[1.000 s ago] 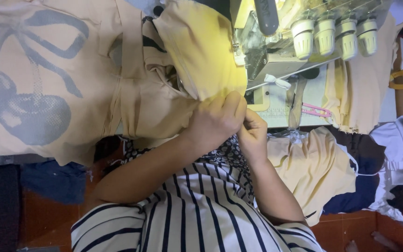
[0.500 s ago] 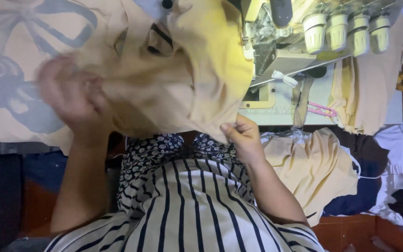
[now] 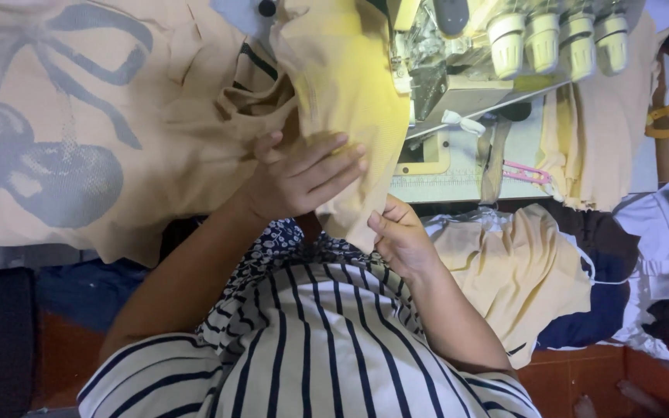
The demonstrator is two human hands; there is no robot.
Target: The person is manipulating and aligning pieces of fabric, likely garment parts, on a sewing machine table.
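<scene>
In the head view, the sewing machine (image 3: 458, 85) is running off the top edge, and its needle area is too shadowed to make out. Your left hand (image 3: 303, 174) is lying flat on the tan fabric (image 3: 342, 93), fingers slightly spread and pressing down; its thumb is hidden. Your right hand (image 3: 400, 236) is pinching the fabric's lower edge between thumb and curled fingers, just beside the left. The fabric is draping from the machine toward your chest.
</scene>
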